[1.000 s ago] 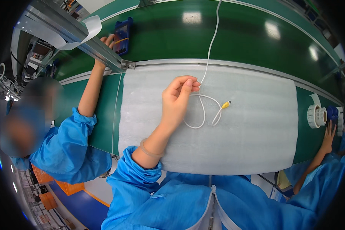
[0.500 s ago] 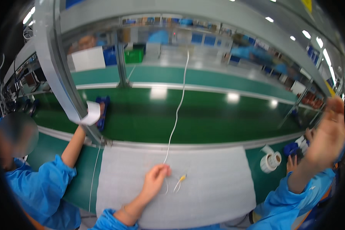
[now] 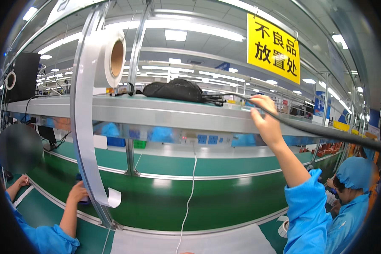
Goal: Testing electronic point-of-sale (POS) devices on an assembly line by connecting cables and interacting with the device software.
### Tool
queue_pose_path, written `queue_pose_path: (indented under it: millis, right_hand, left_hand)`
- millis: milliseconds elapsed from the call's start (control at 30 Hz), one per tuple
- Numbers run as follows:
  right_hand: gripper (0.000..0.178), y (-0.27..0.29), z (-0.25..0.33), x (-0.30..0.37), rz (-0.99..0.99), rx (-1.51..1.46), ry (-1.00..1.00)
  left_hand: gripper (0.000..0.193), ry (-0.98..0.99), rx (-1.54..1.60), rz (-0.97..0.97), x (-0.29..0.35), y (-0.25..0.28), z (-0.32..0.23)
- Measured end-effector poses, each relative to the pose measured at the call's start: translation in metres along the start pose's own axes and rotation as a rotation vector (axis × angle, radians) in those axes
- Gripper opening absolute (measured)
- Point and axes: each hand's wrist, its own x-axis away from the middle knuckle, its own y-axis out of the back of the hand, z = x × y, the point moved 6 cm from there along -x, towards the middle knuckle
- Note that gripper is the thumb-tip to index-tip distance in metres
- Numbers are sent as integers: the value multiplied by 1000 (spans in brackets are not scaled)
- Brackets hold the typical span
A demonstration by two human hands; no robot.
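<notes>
My right hand is raised to the front edge of the overhead shelf, its fingers bent round a black cable. The cable runs left toward a bundle of black cable ends and thickens toward the right rim. Beside the bundle, a black mesh pouch lies on the shelf. Of my left hand only a sliver shows at the lower edge, its fingers hidden. A white cable hangs from a socket strip down to the white sheet near that hand.
A label roll hangs by the left post, its white strip running down. A yellow sign hangs above the shelf. Below lies a green belt. Co-workers in blue sit left and right, one co-worker's hand by the post.
The view has tilted up to the shelf. My right hand has gone from the right side to the shelf edge and the black cable. My left hand has nearly left the picture.
</notes>
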Motion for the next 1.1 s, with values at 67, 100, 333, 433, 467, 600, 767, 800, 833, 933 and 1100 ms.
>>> queue_pose_path:
  millis: [67,100,333,433,467,600,767,800,833,933,1100]
  right_hand:
    - [26,-33,-11,-32,152,-111,-84]
    - [32,-50,-6,-45,253,-65,-113]
    - [53,-152,-19,-98,702,-105,-186]
    - [64,-181,-5,-100,817,25,-161]
    - [65,-193,4,-98,937,37,-89]
    - [62,-201,12,-93,1108,106,-33]
    - [72,-183,-2,-87,1142,222,-79]
    - [72,-177,-11,-86,1120,235,-78]
    - [72,-169,-20,-83,1117,279,-82]
    - [73,-136,-57,-73,1110,378,-127]
    - [66,-87,-103,-53,1028,503,-232]
  left_hand:
    - [13,-6,-13,-17,0,-3,4]
    - [13,4,-21,-28,3,-3,6]
    - [11,35,-10,-68,1,-3,26]
    - [10,101,47,-15,1,0,38]
    - [10,71,42,-25,3,0,36]
    - [11,51,60,-20,7,1,34]
    - [11,130,8,-25,6,9,27]
    - [10,139,-1,-35,5,10,26]
    - [10,148,-9,-46,4,11,25]
    - [9,179,-29,-42,3,10,26]
    - [10,195,-43,-6,0,8,25]
